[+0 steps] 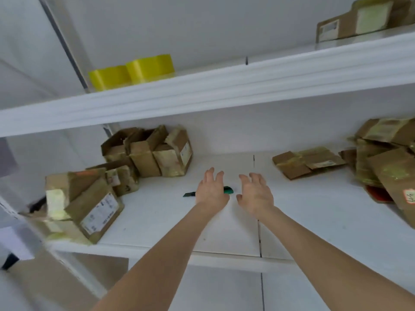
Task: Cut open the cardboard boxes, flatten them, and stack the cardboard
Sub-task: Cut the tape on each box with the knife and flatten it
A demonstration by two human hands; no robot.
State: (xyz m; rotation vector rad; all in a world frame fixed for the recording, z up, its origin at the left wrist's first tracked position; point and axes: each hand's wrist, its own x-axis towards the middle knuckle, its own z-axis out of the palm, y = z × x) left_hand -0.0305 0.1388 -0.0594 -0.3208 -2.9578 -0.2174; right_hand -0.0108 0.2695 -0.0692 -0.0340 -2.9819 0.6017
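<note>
Head view: the white middle shelf [157, 209] carries all task items. Taped cardboard boxes [143, 158] stand unflattened in a cluster at its left, and more lie nearer the front edge. Flattened cardboard [307, 163] lies at the right, with a looser pile [386, 158] just beyond it. The left hand [212, 190] and right hand [256, 194] reach out side by side over the shelf centre, apart from every box. Fingers [210, 173] on both hands are spread and relaxed, gripping nothing. A green utility knife [229, 190] lies flat on the shelf, partly hidden under the left hand; contact cannot be determined. Two yellow tape rolls [132, 72] sit on the upper shelf [202, 86].
</note>
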